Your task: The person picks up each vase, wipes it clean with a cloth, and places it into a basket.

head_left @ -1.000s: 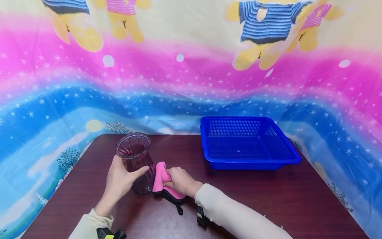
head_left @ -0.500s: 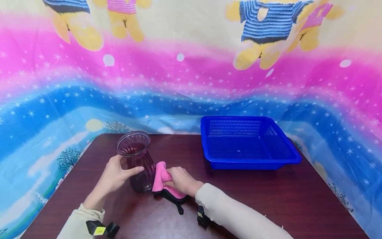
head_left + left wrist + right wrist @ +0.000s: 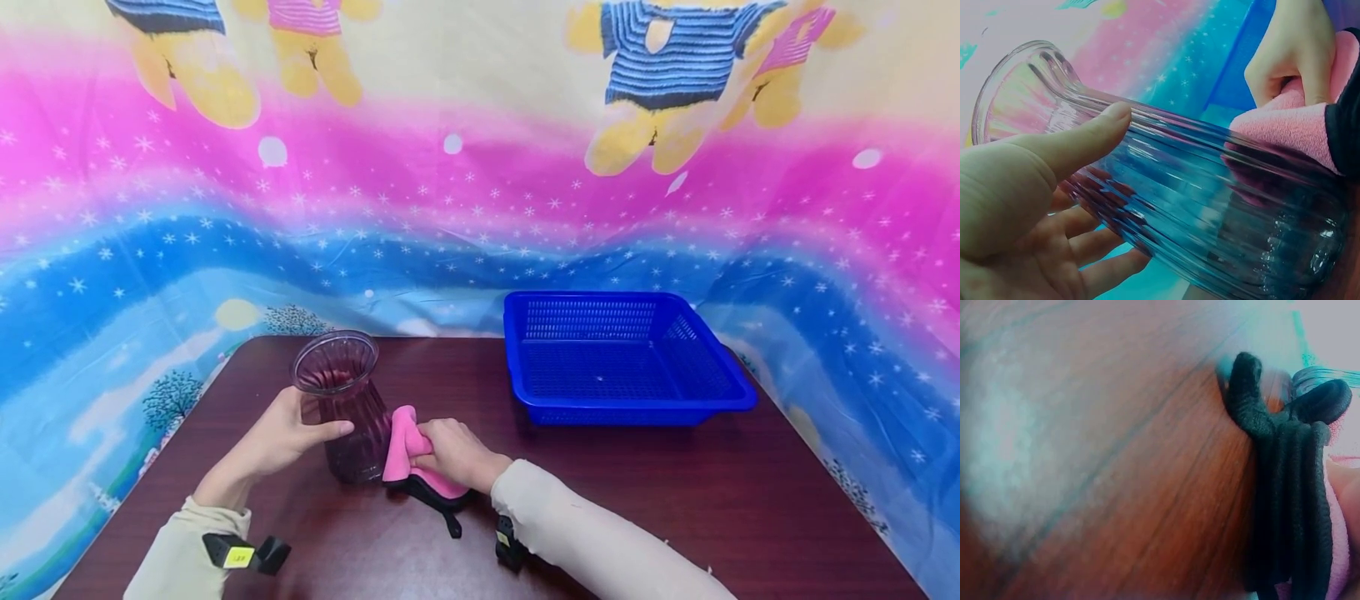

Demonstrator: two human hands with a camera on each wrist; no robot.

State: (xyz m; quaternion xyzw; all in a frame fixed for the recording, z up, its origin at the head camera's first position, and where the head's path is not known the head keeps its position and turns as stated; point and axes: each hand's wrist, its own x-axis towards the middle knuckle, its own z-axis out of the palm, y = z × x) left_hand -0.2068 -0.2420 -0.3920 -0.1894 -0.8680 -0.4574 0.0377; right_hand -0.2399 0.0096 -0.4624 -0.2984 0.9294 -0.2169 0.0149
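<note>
Cream sleeves (image 3: 622, 533) with black wrist-worn cameras (image 3: 219, 547) extend over a glossy, dark reddish-brown table (image 3: 405, 562). The right hand (image 3: 456, 454) pinches a bunched pink plush cloth with black trim (image 3: 405, 437) at the lower side of a purple-tinted, ribbed glass vase (image 3: 358, 442) on the table's left half. The left hand (image 3: 273, 437) holds the vase between thumb and spread fingers, below its flared rim. Farther right sits a blue perforated plastic basket (image 3: 637, 405); beyond hangs a pink-and-blue, snowflake-printed fabric backdrop (image 3: 420, 200).
</note>
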